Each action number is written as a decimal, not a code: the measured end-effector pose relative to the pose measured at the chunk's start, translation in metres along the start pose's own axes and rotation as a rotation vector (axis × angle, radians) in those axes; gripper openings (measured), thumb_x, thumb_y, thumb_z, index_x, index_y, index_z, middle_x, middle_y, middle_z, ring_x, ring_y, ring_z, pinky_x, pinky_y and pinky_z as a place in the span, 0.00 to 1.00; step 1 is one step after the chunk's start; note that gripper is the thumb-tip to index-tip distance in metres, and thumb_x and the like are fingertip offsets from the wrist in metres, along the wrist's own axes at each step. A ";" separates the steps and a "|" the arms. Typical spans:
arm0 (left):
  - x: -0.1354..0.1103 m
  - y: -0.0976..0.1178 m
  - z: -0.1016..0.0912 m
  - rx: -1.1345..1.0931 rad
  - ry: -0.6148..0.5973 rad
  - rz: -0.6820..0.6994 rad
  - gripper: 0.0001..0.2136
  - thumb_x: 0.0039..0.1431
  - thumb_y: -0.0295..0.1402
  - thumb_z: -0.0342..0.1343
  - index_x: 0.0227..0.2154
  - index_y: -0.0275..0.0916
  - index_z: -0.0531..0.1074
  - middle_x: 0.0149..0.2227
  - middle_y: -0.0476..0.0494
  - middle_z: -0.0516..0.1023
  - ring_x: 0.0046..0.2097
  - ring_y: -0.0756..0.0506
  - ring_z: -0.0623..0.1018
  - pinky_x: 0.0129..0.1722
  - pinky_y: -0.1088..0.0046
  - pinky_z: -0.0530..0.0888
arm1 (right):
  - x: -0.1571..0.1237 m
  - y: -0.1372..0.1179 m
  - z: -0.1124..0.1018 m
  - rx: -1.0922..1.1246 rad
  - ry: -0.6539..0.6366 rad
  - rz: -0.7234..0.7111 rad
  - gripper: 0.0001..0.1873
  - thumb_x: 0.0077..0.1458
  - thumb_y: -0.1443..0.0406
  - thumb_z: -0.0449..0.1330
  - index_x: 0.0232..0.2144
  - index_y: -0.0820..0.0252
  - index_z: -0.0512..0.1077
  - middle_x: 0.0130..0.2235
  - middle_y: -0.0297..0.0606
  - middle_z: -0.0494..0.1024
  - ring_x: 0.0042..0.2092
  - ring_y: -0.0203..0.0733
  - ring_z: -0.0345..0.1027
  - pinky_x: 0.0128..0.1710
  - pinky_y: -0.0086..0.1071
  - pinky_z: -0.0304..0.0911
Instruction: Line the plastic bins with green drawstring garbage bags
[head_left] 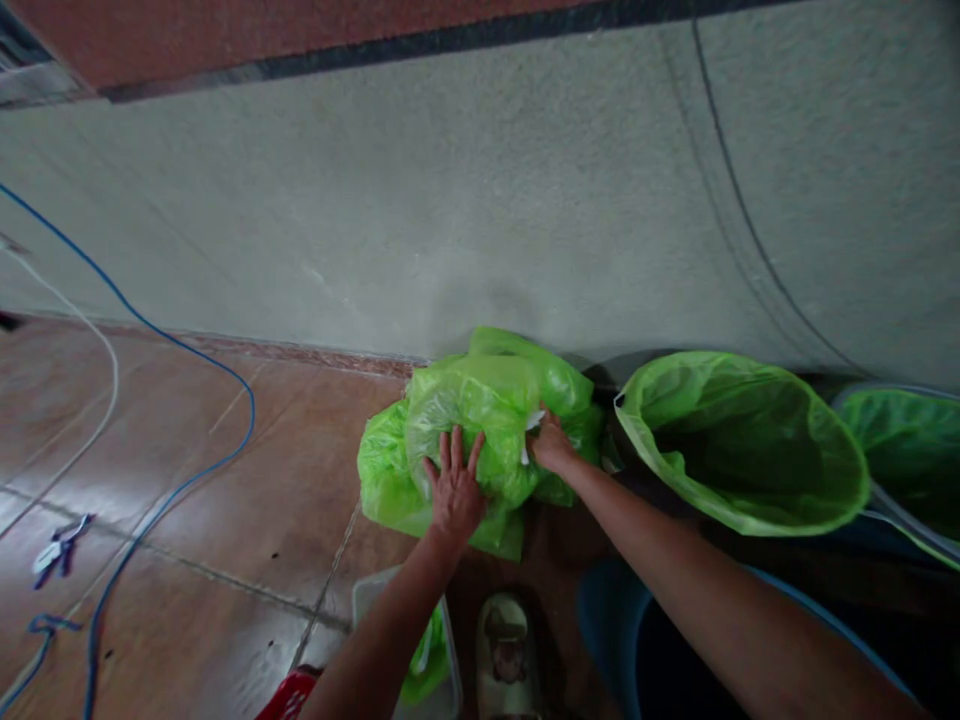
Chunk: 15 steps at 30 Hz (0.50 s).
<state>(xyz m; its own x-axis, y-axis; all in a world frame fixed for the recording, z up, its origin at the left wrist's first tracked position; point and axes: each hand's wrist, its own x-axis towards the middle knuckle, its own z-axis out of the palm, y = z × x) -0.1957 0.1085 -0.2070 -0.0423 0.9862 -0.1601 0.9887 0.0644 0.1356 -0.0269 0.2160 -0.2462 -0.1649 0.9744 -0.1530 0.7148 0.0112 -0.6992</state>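
A bundle of bright green plastic bags (480, 385) rests on the tiled floor against the wall. My left hand (455, 488) lies on the front of the bundle, palm down with its fingers spread. At the bundle's right side, the fingers of my right hand (551, 442) are closed near a small white piece (534, 420) that sticks out beside them. Part of the grip is hidden, so I cannot tell whether it is on the white piece, the green plastic or both.
Two bins lined with green bags, a nearer one (855, 470) and another (900, 425), stand on the right. Below are a clear tub (454, 660) holding green plastic, a blue container (611, 630) and a shoe (508, 650). Pliers (61, 550) and a blue cable (251, 400) lie left.
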 end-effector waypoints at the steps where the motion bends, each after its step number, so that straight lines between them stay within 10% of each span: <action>1: 0.008 -0.004 0.001 0.008 0.025 -0.024 0.45 0.50 0.35 0.62 0.69 0.45 0.46 0.72 0.35 0.38 0.71 0.30 0.42 0.64 0.39 0.50 | 0.006 -0.003 0.007 0.036 -0.004 -0.039 0.37 0.55 0.60 0.56 0.64 0.62 0.53 0.62 0.49 0.66 0.63 0.49 0.59 0.60 0.39 0.58; 7: 0.031 -0.023 0.010 0.016 0.005 -0.047 0.44 0.48 0.36 0.63 0.68 0.40 0.50 0.70 0.30 0.48 0.70 0.29 0.46 0.62 0.41 0.56 | 0.013 0.002 0.008 0.100 -0.078 -0.056 0.40 0.54 0.55 0.59 0.65 0.59 0.53 0.64 0.48 0.63 0.65 0.51 0.56 0.62 0.45 0.56; 15: -0.002 -0.026 -0.010 -0.060 0.106 -0.038 0.46 0.46 0.37 0.66 0.67 0.39 0.51 0.69 0.27 0.51 0.69 0.29 0.52 0.62 0.42 0.57 | -0.075 -0.015 -0.069 0.070 -0.100 -0.127 0.33 0.54 0.56 0.60 0.61 0.60 0.62 0.59 0.50 0.70 0.59 0.52 0.64 0.58 0.46 0.61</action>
<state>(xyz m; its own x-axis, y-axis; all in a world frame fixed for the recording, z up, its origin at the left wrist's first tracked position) -0.2230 0.1062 -0.2008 -0.0975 0.9933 -0.0621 0.9758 0.1077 0.1902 0.0218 0.1579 -0.1756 -0.3206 0.9388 -0.1264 0.6355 0.1142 -0.7636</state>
